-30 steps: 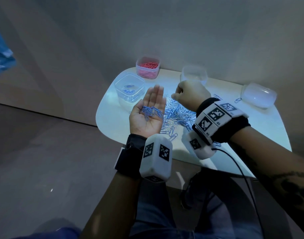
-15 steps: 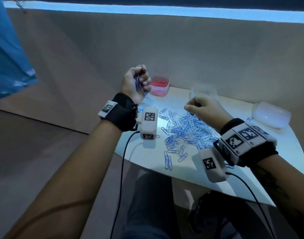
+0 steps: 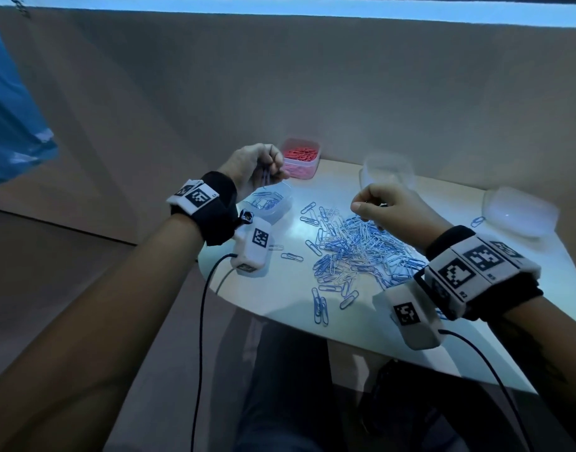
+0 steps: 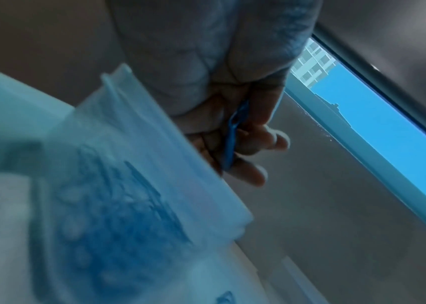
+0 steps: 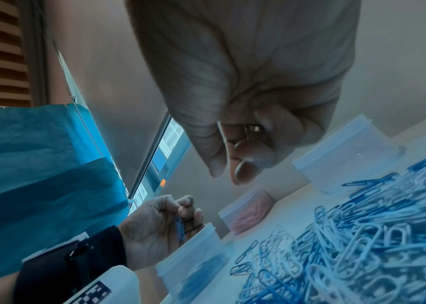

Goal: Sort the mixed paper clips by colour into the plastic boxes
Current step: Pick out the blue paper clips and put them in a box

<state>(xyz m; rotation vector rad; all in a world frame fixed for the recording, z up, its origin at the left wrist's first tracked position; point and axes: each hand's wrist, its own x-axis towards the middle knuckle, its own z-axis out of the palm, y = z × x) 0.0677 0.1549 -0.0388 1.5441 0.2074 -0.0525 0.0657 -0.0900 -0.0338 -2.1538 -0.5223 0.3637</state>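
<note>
My left hand [image 3: 259, 166] clamps blue clips [image 5: 179, 227] over the blue-clip box [image 3: 269, 203] to drop them; right hand [image 3: 389, 207] hovers curled, empty.

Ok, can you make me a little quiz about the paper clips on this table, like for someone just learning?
1. True or false: the box with red clips sits at the far edge of the table.
2. Which hand holds blue clips above the box with blue clips? A: left hand. B: right hand.
3. Fill in: the mixed pile has blue and ___ clips.

Key
1. True.
2. A. The left hand's fingers are curled round a few blue clips; the right hand, fingers curled, hangs over the pile and shows no clip.
3. White.
</note>
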